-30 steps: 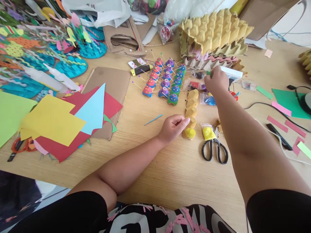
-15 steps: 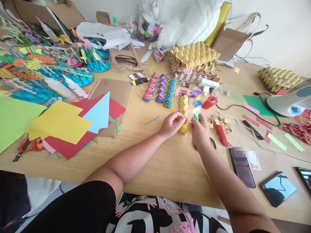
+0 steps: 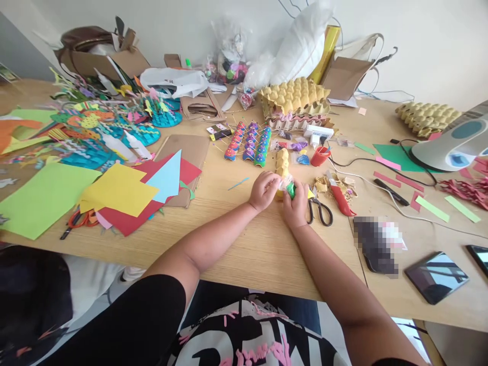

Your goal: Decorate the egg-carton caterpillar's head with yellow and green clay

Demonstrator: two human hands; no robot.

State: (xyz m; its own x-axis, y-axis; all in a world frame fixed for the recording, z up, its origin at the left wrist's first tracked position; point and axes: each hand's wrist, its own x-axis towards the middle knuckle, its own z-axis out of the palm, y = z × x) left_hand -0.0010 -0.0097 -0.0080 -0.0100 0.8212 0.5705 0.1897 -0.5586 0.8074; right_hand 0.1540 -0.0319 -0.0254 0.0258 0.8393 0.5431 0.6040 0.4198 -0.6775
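Observation:
In my right hand (image 3: 295, 209) is a small packet of green clay-like material (image 3: 291, 190), gripped between thumb and fingers. My left hand (image 3: 264, 192) pinches the clear plastic wrapping (image 3: 284, 182) at the packet's other side. Just behind both hands lies a yellow egg-carton strip (image 3: 282, 161), its near end hidden by them. Black-handled scissors (image 3: 321, 211) rest right of my right hand. Beyond, three painted carton strips stand side by side: a red one (image 3: 235, 141), a purple one (image 3: 250, 142) and a green one (image 3: 263, 146), with thin sticks poking out.
Coloured sheets, including a yellow one (image 3: 118, 189), lie at the left near glue bottles (image 3: 116, 147). A stack of egg trays (image 3: 293, 96) stands at the back. To the right are a red-handled knife (image 3: 341, 200), a red cup (image 3: 320, 156), a cable and a phone (image 3: 436, 277).
My right hand has moved left with the green packet, meeting my left hand, which now pinches its plastic. The scissors have come into fuller view. The camera view has shifted.

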